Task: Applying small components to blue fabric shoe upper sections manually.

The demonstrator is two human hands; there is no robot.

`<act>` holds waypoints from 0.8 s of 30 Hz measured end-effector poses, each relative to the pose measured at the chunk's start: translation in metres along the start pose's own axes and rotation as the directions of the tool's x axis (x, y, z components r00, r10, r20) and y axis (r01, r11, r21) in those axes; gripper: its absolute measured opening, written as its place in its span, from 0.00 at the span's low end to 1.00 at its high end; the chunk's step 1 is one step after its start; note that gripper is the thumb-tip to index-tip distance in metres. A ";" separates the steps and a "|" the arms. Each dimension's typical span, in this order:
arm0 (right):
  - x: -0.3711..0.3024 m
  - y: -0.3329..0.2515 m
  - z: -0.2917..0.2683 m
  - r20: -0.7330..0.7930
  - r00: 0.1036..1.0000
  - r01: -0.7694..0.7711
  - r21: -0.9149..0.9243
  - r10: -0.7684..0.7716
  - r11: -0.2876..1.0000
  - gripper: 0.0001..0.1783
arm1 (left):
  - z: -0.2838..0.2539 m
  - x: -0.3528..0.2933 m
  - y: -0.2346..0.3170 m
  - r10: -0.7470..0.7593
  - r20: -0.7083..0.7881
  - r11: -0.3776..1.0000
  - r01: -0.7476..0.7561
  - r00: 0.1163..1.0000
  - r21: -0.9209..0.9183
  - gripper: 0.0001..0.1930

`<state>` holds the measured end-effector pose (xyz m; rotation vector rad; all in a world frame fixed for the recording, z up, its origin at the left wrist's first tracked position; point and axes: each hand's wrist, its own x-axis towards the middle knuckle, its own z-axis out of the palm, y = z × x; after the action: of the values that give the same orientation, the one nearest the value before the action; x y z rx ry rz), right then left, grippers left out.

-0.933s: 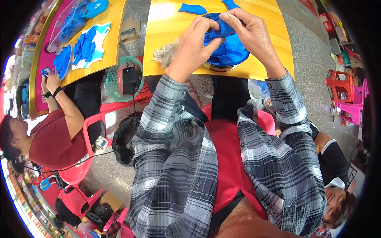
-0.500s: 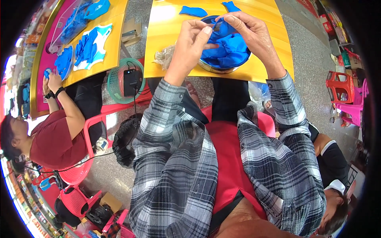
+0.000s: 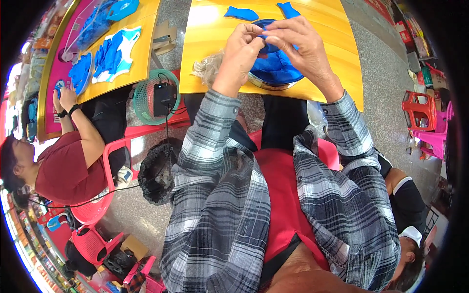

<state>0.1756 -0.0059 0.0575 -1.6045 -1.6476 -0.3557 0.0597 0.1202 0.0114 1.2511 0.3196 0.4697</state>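
Observation:
Over a round tub [image 3: 273, 87] on the yellow table, my left hand [image 3: 240, 54] and my right hand [image 3: 304, 48] come together, fingertips almost touching. Both pinch a small piece of blue fabric [image 3: 266, 33], mostly covered by the fingers. Loose blue fabric [image 3: 279, 67] fills the tub beneath them. Beyond it lie two blue fish-shaped fabric pieces, one at left [image 3: 241, 13] and another at right [image 3: 288, 10]. A tuft of pale, fluffy stuffing [image 3: 209, 68] rests beside my left wrist.
At a second yellow table [image 3: 139, 58] on the left, a person in a dark red top [image 3: 73, 166] handles blue fabric. A green basket [image 3: 146, 100] with a black device [image 3: 165, 95] stands between the tables. Another person [image 3: 408, 205] sits at lower right.
My hands have drawn closer together, with the right fingertips lower and further left. The blue piece between them is now more hidden. The view has shifted slightly.

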 end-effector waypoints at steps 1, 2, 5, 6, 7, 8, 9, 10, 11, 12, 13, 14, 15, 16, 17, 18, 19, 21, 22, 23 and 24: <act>0.001 -0.003 -0.003 -0.001 0.995 -0.103 0.016 0.103 0.995 0.09 | 0.001 -0.001 0.004 0.000 0.004 1.000 0.000 1.000 0.000 0.09; -0.001 0.002 -0.004 -0.003 0.995 -0.104 0.014 0.104 0.994 0.09 | 0.001 -0.004 0.010 0.043 0.054 0.983 -0.033 0.998 -0.180 0.09; -0.007 0.011 -0.003 -0.085 0.891 -0.401 0.315 0.447 0.860 0.08 | -0.001 -0.011 0.008 0.092 0.086 0.930 -0.054 0.992 -0.364 0.10; -0.008 0.011 -0.002 -0.086 0.890 -0.401 0.314 0.447 0.860 0.08 | -0.003 -0.013 0.004 0.090 0.074 0.926 -0.057 0.993 -0.372 0.11; -0.009 0.010 -0.001 -0.041 0.838 -0.484 0.404 0.544 0.776 0.08 | -0.005 -0.013 0.000 0.092 0.072 0.926 -0.058 0.993 -0.373 0.11; -0.008 0.009 0.000 0.015 0.777 -0.557 0.484 0.630 0.675 0.07 | -0.007 -0.012 -0.003 0.081 0.042 0.916 -0.057 0.996 -0.397 0.11; -0.007 0.008 -0.002 0.016 0.778 -0.556 0.484 0.628 0.676 0.07 | -0.009 -0.011 -0.007 0.069 0.012 0.905 -0.058 0.998 -0.421 0.12; -0.004 0.006 -0.005 0.006 0.766 -0.558 0.502 0.643 0.661 0.06 | -0.005 -0.013 -0.003 0.069 0.009 0.905 -0.059 0.998 -0.422 0.12; -0.001 0.005 -0.006 -0.004 0.754 -0.560 0.520 0.657 0.645 0.06 | 0.003 -0.015 0.001 0.103 -0.026 0.918 -0.106 0.994 -0.383 0.12; -0.001 0.007 -0.005 -0.002 0.755 -0.559 0.520 0.656 0.645 0.06 | 0.007 -0.016 0.004 0.139 -0.061 0.927 -0.152 0.988 -0.342 0.12; -0.003 0.008 -0.003 0.029 0.809 -0.524 0.487 0.587 0.699 0.06 | 0.004 -0.014 0.002 0.140 -0.058 0.927 -0.151 0.988 -0.342 0.12; -0.004 0.009 -0.001 0.061 0.855 -0.483 0.455 0.514 0.749 0.06 | 0.000 -0.009 -0.001 0.161 -0.141 0.936 -0.197 0.977 -0.293 0.14; -0.004 0.008 0.000 0.080 0.875 -0.459 0.453 0.478 0.764 0.06 | -0.003 -0.007 -0.003 0.185 -0.222 0.941 -0.238 0.957 -0.240 0.15; -0.003 0.010 -0.002 0.082 0.875 -0.459 0.453 0.477 0.764 0.06 | -0.002 -0.009 -0.003 0.186 -0.224 0.941 -0.239 0.957 -0.241 0.15; -0.002 0.014 -0.007 0.060 0.881 -0.444 0.450 0.470 0.775 0.07 | 0.000 -0.010 -0.004 0.184 -0.196 0.948 -0.227 0.963 -0.222 0.16; -0.001 0.016 -0.010 0.037 0.886 -0.429 0.446 0.462 0.786 0.07 | 0.002 -0.011 -0.004 0.182 -0.169 0.955 -0.215 0.969 -0.203 0.16; 0.000 0.016 -0.010 0.036 0.889 -0.423 0.448 0.457 0.787 0.07 | -0.001 -0.012 -0.007 0.187 -0.171 0.955 -0.220 0.967 -0.199 0.16; 0.003 0.015 -0.010 0.048 0.837 -0.503 0.460 0.545 0.732 0.08 | -0.010 -0.013 -0.016 0.287 -0.149 0.945 -0.305 0.946 -0.115 0.18; 0.001 0.015 -0.008 0.046 0.837 -0.502 0.457 0.545 0.734 0.08 | -0.010 -0.012 -0.011 0.288 -0.146 0.945 -0.306 0.946 -0.118 0.18; -0.002 0.014 -0.005 0.024 0.864 -0.468 0.410 0.504 0.783 0.08 | -0.010 -0.010 -0.006 0.237 -0.172 0.940 -0.270 0.956 -0.207 0.18; -0.004 0.014 -0.004 0.005 0.888 -0.431 0.361 0.461 0.827 0.08 | -0.009 -0.007 -0.002 0.182 -0.192 0.927 -0.234 0.964 -0.295 0.18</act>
<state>0.1891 -0.0089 0.0527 -1.6080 -1.1398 0.1151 0.0493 0.1238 0.0070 0.9388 0.2362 0.7777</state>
